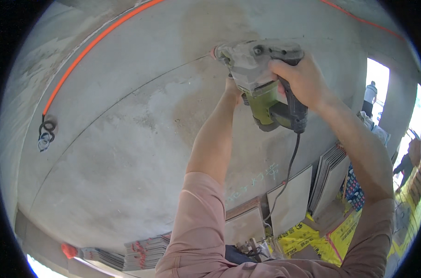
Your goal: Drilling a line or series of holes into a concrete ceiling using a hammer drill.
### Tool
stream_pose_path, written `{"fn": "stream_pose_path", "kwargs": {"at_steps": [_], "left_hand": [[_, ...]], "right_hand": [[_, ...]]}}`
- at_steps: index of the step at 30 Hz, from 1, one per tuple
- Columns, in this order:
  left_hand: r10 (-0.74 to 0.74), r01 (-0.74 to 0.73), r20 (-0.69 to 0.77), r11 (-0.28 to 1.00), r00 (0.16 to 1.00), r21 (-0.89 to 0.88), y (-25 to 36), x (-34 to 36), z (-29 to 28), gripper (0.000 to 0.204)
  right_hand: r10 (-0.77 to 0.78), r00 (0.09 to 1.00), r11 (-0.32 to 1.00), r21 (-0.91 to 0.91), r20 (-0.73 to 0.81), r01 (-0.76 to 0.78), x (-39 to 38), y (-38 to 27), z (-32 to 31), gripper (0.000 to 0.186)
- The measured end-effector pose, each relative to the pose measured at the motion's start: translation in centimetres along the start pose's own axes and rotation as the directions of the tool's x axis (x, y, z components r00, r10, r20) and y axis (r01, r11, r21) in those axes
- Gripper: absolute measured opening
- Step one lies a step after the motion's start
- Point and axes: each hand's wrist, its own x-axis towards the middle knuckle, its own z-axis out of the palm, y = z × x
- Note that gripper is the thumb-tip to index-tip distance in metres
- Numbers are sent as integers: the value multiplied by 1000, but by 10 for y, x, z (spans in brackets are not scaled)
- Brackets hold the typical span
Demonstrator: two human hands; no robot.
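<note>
I hold a dusty green and grey rotary hammer [264, 104] up against a grey plastered wall [141, 171]. Its front end, with a reddish ring, points left at the wall beside a thin dark line; the bit itself I cannot make out. My right hand [304, 79] is wrapped round the black rear handle. Partly hidden behind the tool's body, my left hand [233, 88] closes on a dark side grip under the front. A black power cord [291, 162] hangs from the rear handle down past my arms.
Orange conduit [97, 41] curves along the wall at upper left, ending in coiled black tubing [47, 127]. Tile stacks [291, 197] lean along the wall's foot, near yellow sheeting [307, 238]. At right, a person [370, 95] stands beyond a bright opening, another [409, 160] nearer.
</note>
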Motion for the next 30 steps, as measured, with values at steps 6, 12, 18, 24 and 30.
{"fn": "stream_pose_path", "kwargs": {"at_steps": [6, 12, 18, 24, 30], "left_hand": [[107, -97, -58, 984, 993, 150, -22, 4, 8, 31], [-144, 118, -122, 973, 982, -199, -49, 30, -3, 36], [-111, 103, -170, 993, 979, -55, -54, 6, 2, 54], [-152, 138, -53, 967, 987, -214, -87, -74, -2, 49], [-268, 261, -197, 963, 943, -61, -226, -270, -65, 44]], "right_hand": [[6, 998, 1000, -25, 66, -5, 2, -12, -12, 31], [88, 995, 990, 103, 38, -91, -21, -29, -24, 25], [128, 992, 980, 158, -18, -123, -47, -35, -34, 23], [233, 972, 951, 207, 17, -231, -120, -13, -51, 21], [387, 910, 920, 1, 148, -391, -261, 42, -34, 50]]}}
